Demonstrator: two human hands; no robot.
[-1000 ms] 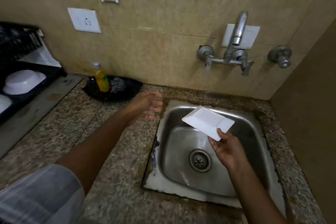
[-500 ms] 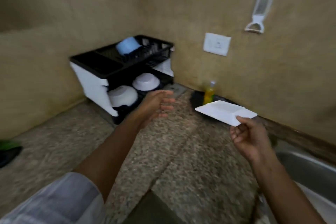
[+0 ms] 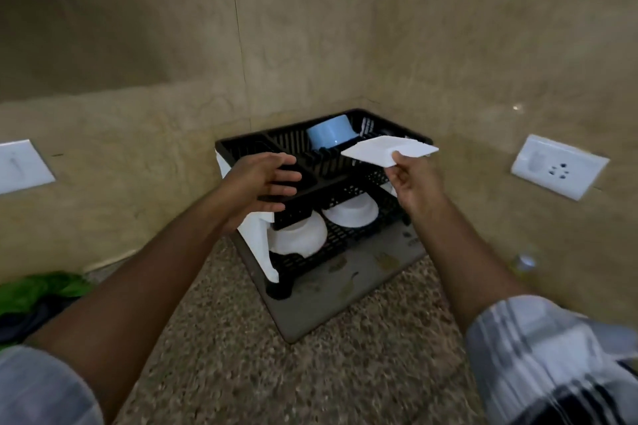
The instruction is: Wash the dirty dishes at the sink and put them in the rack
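Observation:
My right hand (image 3: 412, 183) grips a white square plate (image 3: 386, 151) by its near corner and holds it level above the right side of the black two-tier dish rack (image 3: 248, 145). My left hand (image 3: 264, 179) hovers open over the rack's front left, fingers spread, holding nothing. A blue bowl (image 3: 328, 135) stands on edge in the upper tier. Two white bowls (image 3: 352, 210) (image 3: 300, 236) lie upside down on the lower tier. The sink is out of view.
The rack stands on a grey drip mat (image 3: 345, 286) in the corner of the speckled granite counter (image 3: 276, 373). A white wall socket (image 3: 559, 166) is at the right and a switch plate (image 3: 20, 166) at the left. Green cloth (image 3: 41, 290) lies at the far left.
My view has swung left from the sink to the rack. My right hand has carried the white plate from over the sink to above the rack's upper tier. My left hand has reached toward the rack.

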